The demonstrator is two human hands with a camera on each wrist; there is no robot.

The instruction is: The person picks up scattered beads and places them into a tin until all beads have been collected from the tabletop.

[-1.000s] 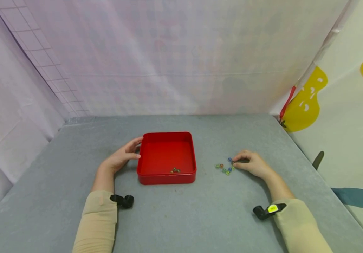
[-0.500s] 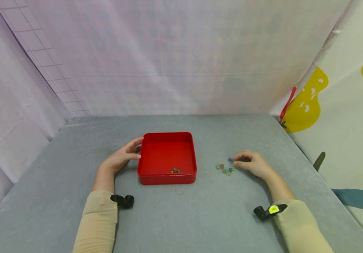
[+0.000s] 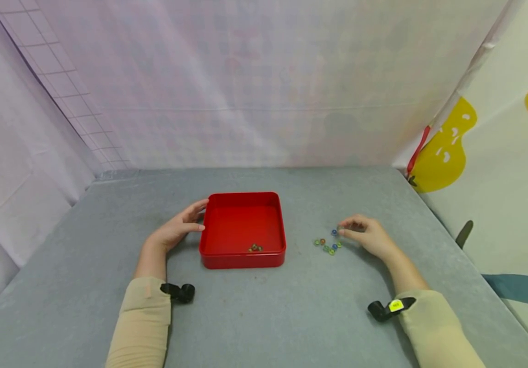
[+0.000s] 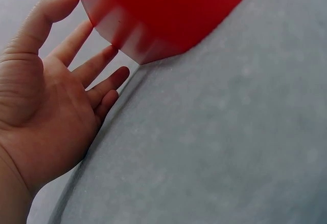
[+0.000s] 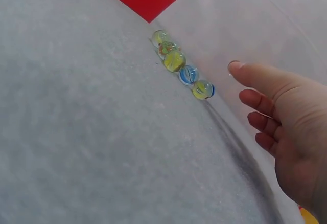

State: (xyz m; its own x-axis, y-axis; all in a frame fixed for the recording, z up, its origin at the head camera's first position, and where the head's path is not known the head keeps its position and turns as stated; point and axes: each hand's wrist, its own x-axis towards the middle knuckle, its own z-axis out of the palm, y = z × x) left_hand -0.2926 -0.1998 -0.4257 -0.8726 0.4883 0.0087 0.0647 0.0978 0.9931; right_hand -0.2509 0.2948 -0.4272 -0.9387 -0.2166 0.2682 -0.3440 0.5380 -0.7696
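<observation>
In the head view my left hand [image 3: 178, 227] is spread along the left side of a square red box [image 3: 243, 260]. Its thumb and fingertips touch the outer wall, as the left wrist view also shows. A few small marbles [image 3: 255, 248] lie inside near the front wall. My right hand [image 3: 367, 236] is held at the far right of a loose group of glass marbles [image 3: 331, 251], low over the table. A small marble [image 3: 340, 228] shows between its thumb and fingertips in the head view; in the right wrist view the thumb hides it.
Green, blue and orange glass marbles [image 5: 174, 60] sit on the grey table [image 3: 264, 317] to the right of the box. Pale curtains [image 3: 264, 92] hang behind the table, and a printed cloth [image 3: 512, 168] hangs on the right.
My right hand's fingertips have risen slightly, and the marble at them has shifted up and away from the group. The left hand and the box stay where they were.
</observation>
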